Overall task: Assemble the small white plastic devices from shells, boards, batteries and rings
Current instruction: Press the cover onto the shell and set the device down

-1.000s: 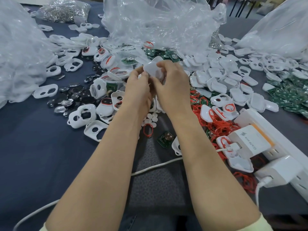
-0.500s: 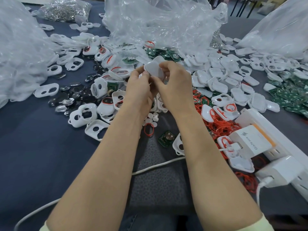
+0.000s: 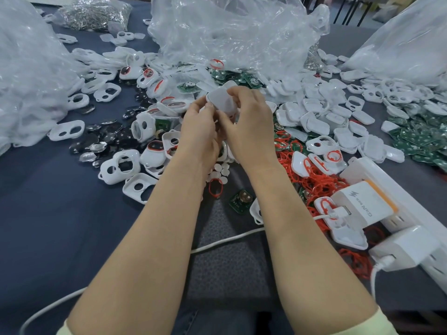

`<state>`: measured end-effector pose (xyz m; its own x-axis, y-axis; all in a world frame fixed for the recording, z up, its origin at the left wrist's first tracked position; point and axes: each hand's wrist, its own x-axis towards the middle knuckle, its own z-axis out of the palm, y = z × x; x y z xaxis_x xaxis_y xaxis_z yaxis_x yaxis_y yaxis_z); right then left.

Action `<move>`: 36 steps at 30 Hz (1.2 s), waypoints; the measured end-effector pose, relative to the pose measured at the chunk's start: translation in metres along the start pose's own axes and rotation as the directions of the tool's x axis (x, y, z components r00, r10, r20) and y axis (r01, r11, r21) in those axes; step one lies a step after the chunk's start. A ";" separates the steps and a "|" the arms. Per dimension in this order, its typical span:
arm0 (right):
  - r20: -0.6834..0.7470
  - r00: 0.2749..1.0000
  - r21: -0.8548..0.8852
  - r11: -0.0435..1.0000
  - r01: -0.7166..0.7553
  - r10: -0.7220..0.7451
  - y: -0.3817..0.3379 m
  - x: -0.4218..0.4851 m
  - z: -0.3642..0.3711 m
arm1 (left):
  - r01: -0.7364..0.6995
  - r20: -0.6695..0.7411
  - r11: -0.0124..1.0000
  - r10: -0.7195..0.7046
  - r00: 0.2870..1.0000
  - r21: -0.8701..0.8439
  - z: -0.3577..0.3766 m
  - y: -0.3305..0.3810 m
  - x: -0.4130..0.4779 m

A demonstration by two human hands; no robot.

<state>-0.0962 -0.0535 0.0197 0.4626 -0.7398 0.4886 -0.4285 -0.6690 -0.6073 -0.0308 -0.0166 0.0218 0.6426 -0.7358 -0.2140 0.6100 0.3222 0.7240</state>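
Both hands meet above the middle of the table around one small white device [image 3: 221, 99]. My left hand [image 3: 199, 131] grips its lower left side, and my right hand [image 3: 249, 122] curls over its right edge with the thumb on its smooth back. The device's front face is hidden. Below lie white front shells with two holes [image 3: 119, 165], back shells [image 3: 314, 122], green circuit boards [image 3: 242, 200], dark button batteries [image 3: 106, 139] and red rings [image 3: 312, 187].
Clear plastic bags [image 3: 229, 32] stand at the back, left and right. A white power strip [image 3: 411, 213] with chargers [image 3: 362, 206] sits at the right, and a white cable [image 3: 227, 240] crosses the dark cloth near me. More green boards [image 3: 420, 139] lie far right.
The device has turned slightly between my fingers and both hands have shifted a little; they keep holding it at the same spot.
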 end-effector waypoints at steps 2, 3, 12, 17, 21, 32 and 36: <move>0.011 1.000 0.010 1.000 -0.002 0.002 0.000 -0.001 0.000 | 0.003 -0.004 1.000 -0.003 1.000 -0.005 0.000 0.000 0.000; 0.015 1.000 0.018 1.000 -0.005 0.005 0.000 -0.001 0.000 | 0.003 -0.004 1.000 -0.003 1.000 -0.005 0.000 0.000 0.001; -0.005 0.995 0.170 0.981 -0.097 0.099 0.001 0.000 -0.003 | 0.028 0.014 1.000 -0.028 1.000 0.004 -0.002 -0.001 0.002; -0.017 0.999 0.083 0.996 -0.029 0.031 0.000 -0.001 0.001 | 0.016 0.005 1.000 -0.015 1.000 -0.008 -0.002 0.001 0.000; -0.008 1.000 0.071 0.997 -0.014 0.014 -0.002 -0.001 0.004 | 0.003 -0.016 1.000 -0.003 1.000 0.001 -0.001 0.001 -0.001; 0.004 0.999 0.094 0.995 -0.034 0.034 0.001 0.000 0.002 | 0.006 -0.038 1.000 -0.006 0.999 0.003 -0.001 0.000 0.004; -0.018 0.998 0.143 0.988 -0.064 0.067 0.002 0.000 -0.002 | 0.014 -0.018 1.000 -0.015 1.000 -0.022 -0.001 -0.001 0.006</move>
<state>-0.0979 -0.0551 0.0200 0.4187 -0.7844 0.4576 -0.3417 -0.6030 -0.7209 -0.0268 -0.0207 0.0190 0.6420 -0.7293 -0.2366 0.6293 0.3250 0.7059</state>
